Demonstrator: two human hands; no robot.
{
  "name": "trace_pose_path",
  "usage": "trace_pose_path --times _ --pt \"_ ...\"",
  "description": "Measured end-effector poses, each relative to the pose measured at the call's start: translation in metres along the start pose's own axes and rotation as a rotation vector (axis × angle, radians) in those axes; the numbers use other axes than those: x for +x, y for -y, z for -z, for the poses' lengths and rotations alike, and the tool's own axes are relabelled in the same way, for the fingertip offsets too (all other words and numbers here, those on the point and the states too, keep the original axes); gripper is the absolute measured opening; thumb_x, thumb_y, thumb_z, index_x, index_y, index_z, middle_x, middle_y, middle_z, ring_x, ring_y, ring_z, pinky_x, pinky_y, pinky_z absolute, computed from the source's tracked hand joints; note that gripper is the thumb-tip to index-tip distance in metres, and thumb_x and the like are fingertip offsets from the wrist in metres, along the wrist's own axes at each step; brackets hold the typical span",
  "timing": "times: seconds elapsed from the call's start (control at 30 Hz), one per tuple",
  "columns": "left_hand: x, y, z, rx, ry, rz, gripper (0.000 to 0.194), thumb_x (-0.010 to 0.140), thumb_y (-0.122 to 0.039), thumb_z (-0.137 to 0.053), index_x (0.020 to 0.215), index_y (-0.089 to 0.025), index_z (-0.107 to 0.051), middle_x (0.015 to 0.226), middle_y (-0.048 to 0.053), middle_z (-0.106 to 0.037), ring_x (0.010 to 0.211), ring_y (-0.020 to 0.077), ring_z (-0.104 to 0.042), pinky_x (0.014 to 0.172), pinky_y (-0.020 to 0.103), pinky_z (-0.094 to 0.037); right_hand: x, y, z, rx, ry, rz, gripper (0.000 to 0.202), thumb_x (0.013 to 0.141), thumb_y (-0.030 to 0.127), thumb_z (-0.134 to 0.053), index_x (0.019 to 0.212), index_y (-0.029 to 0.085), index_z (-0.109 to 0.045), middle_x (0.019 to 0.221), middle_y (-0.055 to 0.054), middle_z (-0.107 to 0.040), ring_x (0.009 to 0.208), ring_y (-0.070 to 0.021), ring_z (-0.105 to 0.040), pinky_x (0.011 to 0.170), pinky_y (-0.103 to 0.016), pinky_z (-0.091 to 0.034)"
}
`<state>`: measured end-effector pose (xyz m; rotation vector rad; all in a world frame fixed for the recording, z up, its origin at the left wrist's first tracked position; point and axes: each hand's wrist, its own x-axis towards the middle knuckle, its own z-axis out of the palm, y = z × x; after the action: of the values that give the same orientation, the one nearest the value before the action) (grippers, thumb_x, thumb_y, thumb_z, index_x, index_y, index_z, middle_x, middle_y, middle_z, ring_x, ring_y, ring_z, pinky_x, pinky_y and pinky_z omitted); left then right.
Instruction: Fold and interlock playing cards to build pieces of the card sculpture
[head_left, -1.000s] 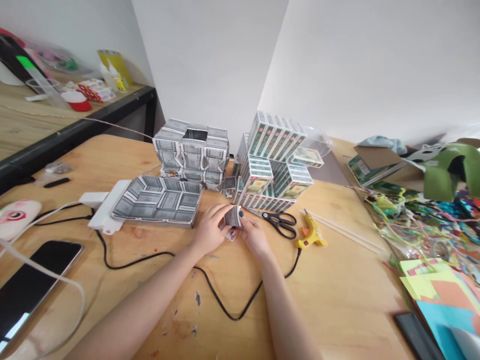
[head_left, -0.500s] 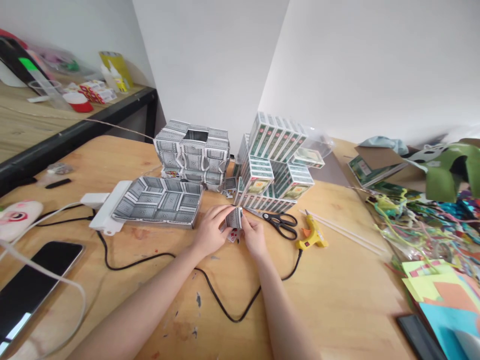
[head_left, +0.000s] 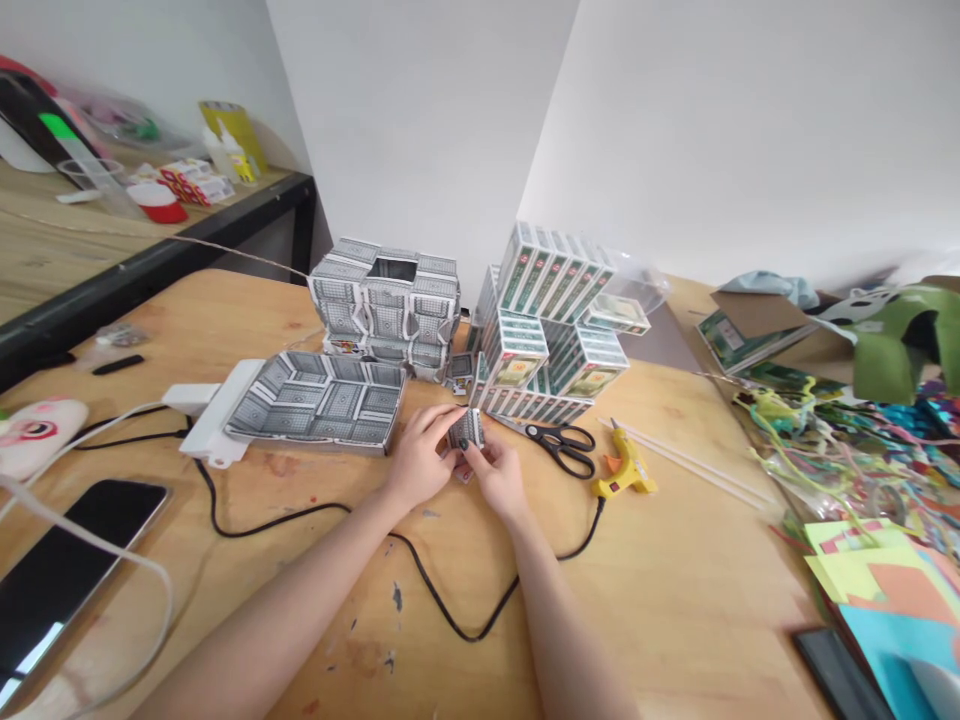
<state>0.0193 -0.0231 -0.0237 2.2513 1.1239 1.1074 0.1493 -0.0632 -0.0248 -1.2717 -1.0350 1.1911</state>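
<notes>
Between my two hands is a small patterned playing-card piece [head_left: 466,428], grey-backed like the cards around it. My left hand [head_left: 424,455] grips its left side, fingers bent over the top edge. My right hand [head_left: 496,475] pinches it from the right, thumb across its front. Just below, part of a face-up playing card [head_left: 464,473] shows, mostly covered by the fingers. Left of my hands lies a shallow tray made of playing cards [head_left: 352,395]. Behind it stands a box-like structure of folded cards [head_left: 390,310] with a square hole on top.
Stacked card packs [head_left: 555,320] stand behind my hands. Black scissors [head_left: 562,445] and a yellow glue gun [head_left: 624,465] lie to the right, the gun's black cord [head_left: 427,580] looping in front. A power strip [head_left: 225,415] and a phone [head_left: 75,560] are left; coloured paper [head_left: 892,600] is right.
My right thumb has moved left across the front of the card piece, which has turned slightly. Less of the face-up card below shows. My left hand is almost unchanged.
</notes>
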Motion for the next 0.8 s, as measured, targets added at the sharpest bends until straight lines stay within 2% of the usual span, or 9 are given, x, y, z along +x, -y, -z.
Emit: trace_pose_path --times 0.2,0.6,0.8 --pt "0.0001 0.0012 0.0000 -0.003 -0.007 -0.001 0.054 0.067 -0.006 -0.055 0.118 -0.024 -0.049 0.114 0.004 -0.053 0.107 0.0222 -0.048 0.094 0.040 -0.040 0.0001 -0.0023 0.0000 -0.108 -0.014 0.073 0.027 0.075 0.032 -0.053 0.095 0.016 -0.062 0.075 -0.003 -0.065 0.061 -0.0167 -0.060 0.054 -0.027 -0.049" --pt "0.0005 0.0005 -0.0012 -0.049 0.027 0.015 0.054 0.066 -0.005 -0.056 0.116 -0.024 -0.050 0.113 0.005 -0.051 0.107 0.0227 -0.046 0.093 0.042 -0.040 0.0032 -0.0085 0.0020 -0.085 0.001 0.080 0.021 0.074 0.029 -0.052 0.087 0.019 -0.065 0.082 -0.003 -0.064 0.073 -0.0196 -0.060 0.064 -0.032 -0.051" --pt "0.0028 -0.0063 0.0022 -0.147 0.094 0.040 0.053 0.067 -0.009 -0.056 0.119 -0.022 -0.049 0.117 0.007 -0.048 0.112 0.0236 -0.043 0.097 0.043 -0.035 0.0059 -0.0087 0.0051 0.068 0.011 0.004 0.022 0.073 0.030 -0.055 0.088 0.016 -0.060 0.075 -0.003 -0.065 0.062 -0.0170 -0.059 0.057 -0.029 -0.050"
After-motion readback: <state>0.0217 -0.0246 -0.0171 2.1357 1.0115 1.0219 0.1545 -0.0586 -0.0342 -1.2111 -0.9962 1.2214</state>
